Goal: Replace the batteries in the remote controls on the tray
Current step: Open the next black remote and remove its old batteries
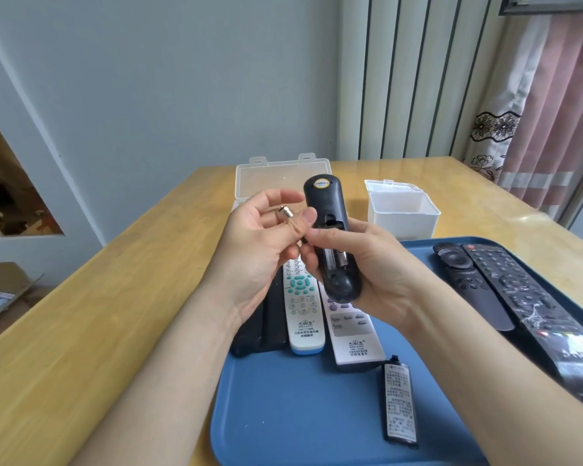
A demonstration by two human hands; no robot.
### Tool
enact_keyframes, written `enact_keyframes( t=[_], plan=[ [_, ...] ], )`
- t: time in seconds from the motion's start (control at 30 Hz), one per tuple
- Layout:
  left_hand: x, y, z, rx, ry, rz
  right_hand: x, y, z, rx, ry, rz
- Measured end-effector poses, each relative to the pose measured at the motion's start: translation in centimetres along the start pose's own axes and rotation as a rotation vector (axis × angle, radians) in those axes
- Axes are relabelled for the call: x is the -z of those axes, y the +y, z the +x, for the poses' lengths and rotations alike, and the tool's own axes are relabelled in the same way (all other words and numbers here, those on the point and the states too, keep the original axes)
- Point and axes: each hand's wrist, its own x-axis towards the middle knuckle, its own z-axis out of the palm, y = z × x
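One small battery (286,211) is pinched between thumb and fingertips of the left hand (260,237). One black remote (327,213) is gripped back-up in the right hand (377,264) above the blue tray (283,415), battery bay (334,260) uncovered (cells inside can't be counted). One loose cover (400,403) is laid on the tray. Also parked there are two white remotes (302,307) (350,334) and two black ones (468,280) (532,304). Two clear boxes (283,176) (401,210) are set on the worktop (115,314).
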Motion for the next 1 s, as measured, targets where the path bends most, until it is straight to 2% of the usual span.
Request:
enact_keyframes(
  t=[0.13, 0.33, 0.47, 0.63, 0.83, 1.0],
  plan=[
    [0.1, 0.2, 0.0, -0.086, 0.059, -0.004, 0.2, -0.3, -0.1, 0.002, 0.043, 0.023],
    [-0.1, 0.3, -0.3, -0.248, 0.05, 0.253, 0.3, -0.2, 0.1, 0.022, 0.04, 0.02],
    [-0.7, 0.5, -0.7, -0.372, 0.102, 0.223, 0.1, -0.2, 0.3, -0.039, 0.066, 0.12],
    [-1.1, 0.5, -0.9, -0.383, 0.047, 0.202, 0.3, -0.3, 0.4, -0.046, 0.075, 0.2],
    [-0.9, -0.5, -0.6, -0.436, 0.083, 0.491, 0.0, -0.2, 0.5, -0.007, 0.137, 0.182],
    [-0.5, -1.0, -0.3, -0.568, 0.095, 0.719, -0.3, -0.3, 0.1, 0.055, 0.148, 0.115]
  ],
)
